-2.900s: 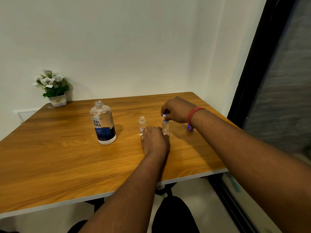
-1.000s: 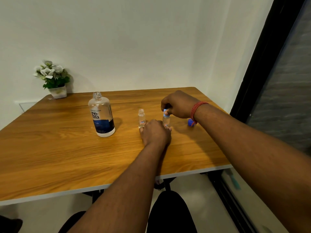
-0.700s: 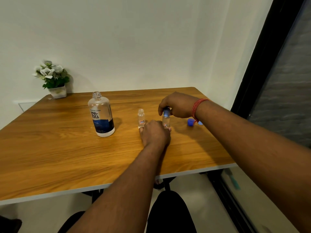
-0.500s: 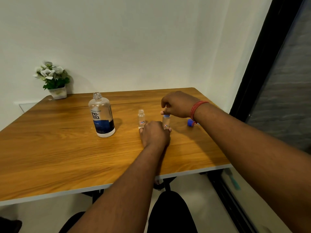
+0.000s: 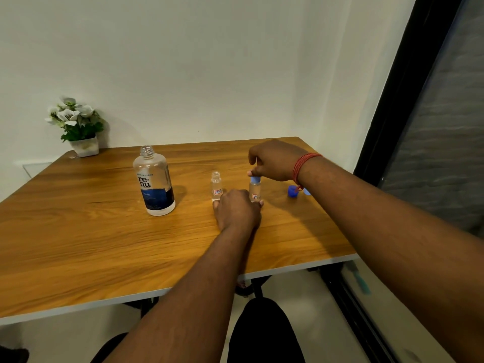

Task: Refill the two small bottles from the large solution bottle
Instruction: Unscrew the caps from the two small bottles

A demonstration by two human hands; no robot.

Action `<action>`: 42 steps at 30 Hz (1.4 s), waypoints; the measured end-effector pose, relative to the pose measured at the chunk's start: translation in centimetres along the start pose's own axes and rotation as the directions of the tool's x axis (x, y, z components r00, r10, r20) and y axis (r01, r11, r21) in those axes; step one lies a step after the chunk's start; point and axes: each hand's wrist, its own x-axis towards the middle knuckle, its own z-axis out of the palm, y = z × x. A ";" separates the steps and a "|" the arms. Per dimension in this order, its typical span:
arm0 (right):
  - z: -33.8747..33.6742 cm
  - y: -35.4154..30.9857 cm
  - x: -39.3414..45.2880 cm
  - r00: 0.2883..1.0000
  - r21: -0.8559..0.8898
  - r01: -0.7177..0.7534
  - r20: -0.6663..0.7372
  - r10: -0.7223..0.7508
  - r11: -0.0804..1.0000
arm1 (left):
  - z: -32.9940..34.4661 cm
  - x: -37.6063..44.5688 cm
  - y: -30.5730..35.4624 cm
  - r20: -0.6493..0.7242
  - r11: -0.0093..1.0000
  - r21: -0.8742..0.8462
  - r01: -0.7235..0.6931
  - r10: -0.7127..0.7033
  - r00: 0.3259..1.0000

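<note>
On the wooden table [image 5: 78, 231], two hands work one small clear plastic bottle [image 5: 254, 191].
Right hand [image 5: 275, 161] pinches its pale blue cap [image 5: 254, 179]; left hand [image 5: 237, 209] grips its base, beside an uncapped small clear bottle [image 5: 216, 186].

The large clear plastic solution bottle with a dark blue label [image 5: 154, 183] stands upright and uncapped on my left. To its right stand two small clear bottles: the open-necked one [image 5: 216, 186], and the one with a light blue cap [image 5: 254, 190].
</note>
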 end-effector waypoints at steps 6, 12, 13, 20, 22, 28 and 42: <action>0.3 -0.4 -0.2 1.000 -0.023 0.004 0.021 -0.004 1.000 | -0.1 0.0 -0.1 0.001 1.000 -0.015 -0.009 0.009 1.000; -0.6 -0.5 -0.3 0.995 0.014 0.029 0.097 -0.030 0.999 | -0.1 -0.1 0.1 -0.002 1.000 0.004 -0.004 0.004 1.000; -0.7 -0.6 -0.3 0.996 0.021 0.017 0.088 -0.018 1.000 | -0.1 -0.1 0.1 -0.003 1.000 0.005 0.000 0.000 1.000; -0.1 -0.9 0.0 1.000 -0.089 -0.010 0.027 0.012 0.996 | -0.2 -0.3 0.1 -0.005 1.000 0.015 -0.002 0.002 1.000; 0.0 -0.9 0.1 1.000 -0.068 -0.006 0.019 0.007 0.998 | -0.2 -0.3 0.1 -0.006 1.000 0.009 -0.002 0.002 1.000; -0.1 -0.7 -0.2 1.000 0.044 0.002 0.016 -0.002 0.999 | -0.3 -0.4 0.1 -0.021 1.000 0.002 -0.011 0.011 1.000; 1.1 -0.5 -0.7 0.996 0.252 0.074 -0.067 -0.058 0.965 | -0.5 -0.5 0.1 -0.014 1.000 0.010 -0.015 0.015 1.000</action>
